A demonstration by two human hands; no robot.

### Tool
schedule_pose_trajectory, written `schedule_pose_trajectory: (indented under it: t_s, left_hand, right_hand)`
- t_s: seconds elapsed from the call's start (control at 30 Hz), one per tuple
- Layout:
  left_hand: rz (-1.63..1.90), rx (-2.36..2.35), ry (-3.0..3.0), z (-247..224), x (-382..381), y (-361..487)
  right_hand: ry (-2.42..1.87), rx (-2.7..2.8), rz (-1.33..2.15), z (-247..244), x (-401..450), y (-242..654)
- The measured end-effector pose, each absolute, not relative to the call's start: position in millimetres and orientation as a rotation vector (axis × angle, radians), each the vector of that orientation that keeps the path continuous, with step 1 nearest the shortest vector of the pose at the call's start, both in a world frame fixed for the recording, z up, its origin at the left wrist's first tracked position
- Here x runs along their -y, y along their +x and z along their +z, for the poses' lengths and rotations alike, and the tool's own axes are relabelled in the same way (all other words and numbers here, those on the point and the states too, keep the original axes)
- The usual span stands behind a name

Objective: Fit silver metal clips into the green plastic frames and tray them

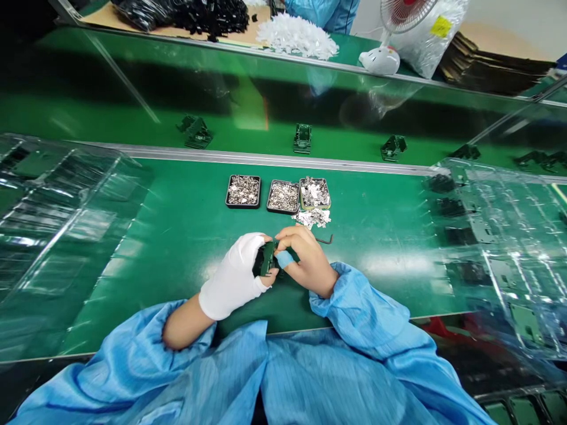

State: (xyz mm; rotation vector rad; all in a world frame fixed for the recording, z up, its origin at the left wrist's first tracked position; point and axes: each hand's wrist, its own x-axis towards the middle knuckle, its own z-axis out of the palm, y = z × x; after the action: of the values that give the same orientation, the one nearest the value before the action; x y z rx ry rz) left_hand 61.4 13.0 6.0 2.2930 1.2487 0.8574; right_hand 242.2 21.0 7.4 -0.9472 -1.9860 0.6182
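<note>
My left hand (234, 271), in a white fingerless glove, is closed round a small green circuit board (268, 258) with a black part beside it. The board stands tilted on edge between thumb and fingers. At the board's right side, my right hand (303, 254) is bare, with blue tape (284, 258) round its thumb. Its thumb and fingertips are pinched together against the board's edge; anything between them is too small to make out. A dark hex key (326, 240) lies just beyond my right hand.
Ahead stand black trays of small metal parts (243, 192), (283, 196) and a third tray (315, 192), with loose metal pieces (313, 218) before it. Clear plastic trays (57, 224) flank both sides. Circuit board assemblies (303, 137) sit behind a metal rail (248, 159), under a shelf.
</note>
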Motion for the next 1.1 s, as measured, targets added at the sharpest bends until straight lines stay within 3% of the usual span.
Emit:
schedule_pose_trajectory:
  t_s: [1.1]
  left_hand:
    - [0.895, -1.266, 2.407, 0, -22, 59]
  right_hand:
    - [-1.029, 1.924, 0.667, 4, -18, 234]
